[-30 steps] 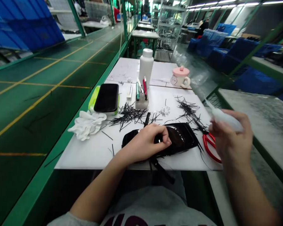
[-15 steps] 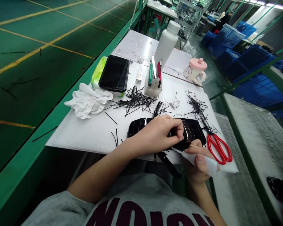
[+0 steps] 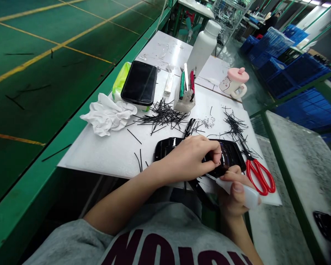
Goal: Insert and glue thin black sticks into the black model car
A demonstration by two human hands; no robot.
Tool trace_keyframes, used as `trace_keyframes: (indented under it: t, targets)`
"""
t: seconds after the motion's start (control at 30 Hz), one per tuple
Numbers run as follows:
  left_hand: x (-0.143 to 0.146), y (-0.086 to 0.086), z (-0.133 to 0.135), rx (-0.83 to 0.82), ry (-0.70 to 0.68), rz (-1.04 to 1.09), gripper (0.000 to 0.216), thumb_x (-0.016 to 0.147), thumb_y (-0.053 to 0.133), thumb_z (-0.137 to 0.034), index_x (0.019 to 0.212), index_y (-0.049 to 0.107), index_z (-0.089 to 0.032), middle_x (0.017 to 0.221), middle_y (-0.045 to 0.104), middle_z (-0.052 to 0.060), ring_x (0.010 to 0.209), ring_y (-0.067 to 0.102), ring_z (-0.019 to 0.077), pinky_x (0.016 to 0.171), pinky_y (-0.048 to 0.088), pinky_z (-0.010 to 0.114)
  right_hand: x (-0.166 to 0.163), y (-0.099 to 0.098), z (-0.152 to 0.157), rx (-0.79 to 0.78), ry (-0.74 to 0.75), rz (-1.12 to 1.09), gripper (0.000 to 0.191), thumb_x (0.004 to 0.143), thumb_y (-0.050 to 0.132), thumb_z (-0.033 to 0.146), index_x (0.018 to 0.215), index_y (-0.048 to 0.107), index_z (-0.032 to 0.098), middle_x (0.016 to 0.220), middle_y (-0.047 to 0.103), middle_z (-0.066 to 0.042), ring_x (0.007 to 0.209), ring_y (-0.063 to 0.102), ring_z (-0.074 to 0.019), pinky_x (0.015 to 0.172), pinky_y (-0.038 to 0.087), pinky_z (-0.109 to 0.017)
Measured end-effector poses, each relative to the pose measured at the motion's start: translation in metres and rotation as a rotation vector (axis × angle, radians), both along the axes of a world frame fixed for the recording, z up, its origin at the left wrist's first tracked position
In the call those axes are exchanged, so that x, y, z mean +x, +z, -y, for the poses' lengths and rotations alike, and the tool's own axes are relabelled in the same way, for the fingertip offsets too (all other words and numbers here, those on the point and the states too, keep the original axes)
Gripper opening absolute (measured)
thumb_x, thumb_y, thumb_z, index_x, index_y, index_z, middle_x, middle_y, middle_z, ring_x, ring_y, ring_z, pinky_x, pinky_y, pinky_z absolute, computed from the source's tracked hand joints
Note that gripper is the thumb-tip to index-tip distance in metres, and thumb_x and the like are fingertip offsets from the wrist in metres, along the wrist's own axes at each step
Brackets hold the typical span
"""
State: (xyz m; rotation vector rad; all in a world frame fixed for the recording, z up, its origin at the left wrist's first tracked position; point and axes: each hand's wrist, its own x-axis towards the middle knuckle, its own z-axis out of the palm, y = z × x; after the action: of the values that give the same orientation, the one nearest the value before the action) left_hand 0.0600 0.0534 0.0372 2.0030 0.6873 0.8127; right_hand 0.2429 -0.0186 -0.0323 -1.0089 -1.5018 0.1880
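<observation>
Head view: I have the left hand [image 3: 189, 158] laid across a black glossy shell [image 3: 228, 156], which lies flat on the worktop [image 3: 99, 158] near its front edge. The left grip is closed down on the shell, with the fingers [image 3: 209, 146] curled over its top face. The right hand [image 3: 233, 193] sits just below, its grip closed around a white squeeze bottle [image 3: 249, 197], thumb on the body. The narrow nozzle [image 3: 213, 177] points toward the shell's lower edge; I cannot tell whether it touches.

Handling: judge the shell light, stiff and slippery. Take hold by its side edges, not the polished face. Judge the bottle light and soft; apply gentle pressure only.

Surroundings: two heaps of black bristles [image 3: 162, 117] lie beyond the shell, and red-handled scissors [image 3: 260, 176] lie just to its right. Farther back are a clear block of tools [image 3: 184, 105], a tall white bottle [image 3: 202, 51], a pink-lidded mug [image 3: 234, 82], a crumpled white cloth [image 3: 107, 114] and a black phone [image 3: 139, 82].
</observation>
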Motion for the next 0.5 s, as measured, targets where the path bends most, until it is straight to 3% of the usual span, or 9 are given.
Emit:
trace_keyframes:
  t: [0.5]
  targets:
    - [-0.0007, 0.0021, 0.0004, -0.021, -0.003, -0.007, 0.018, 0.087, 0.056, -0.007, 0.076, 0.052, -0.02, 0.089, 0.069, -0.001, 0.094, 0.059, 0.0178, 0.094, 0.04, 0.033, 0.0005, -0.0018, -0.0007, -0.01, -0.011, -0.003, 0.024, 0.09, 0.054, 0.033, 0.072, 0.064, 0.022, 0.062, 0.056, 0.0, 0.057, 0.045, -0.0177, 0.057, 0.034, -0.037]
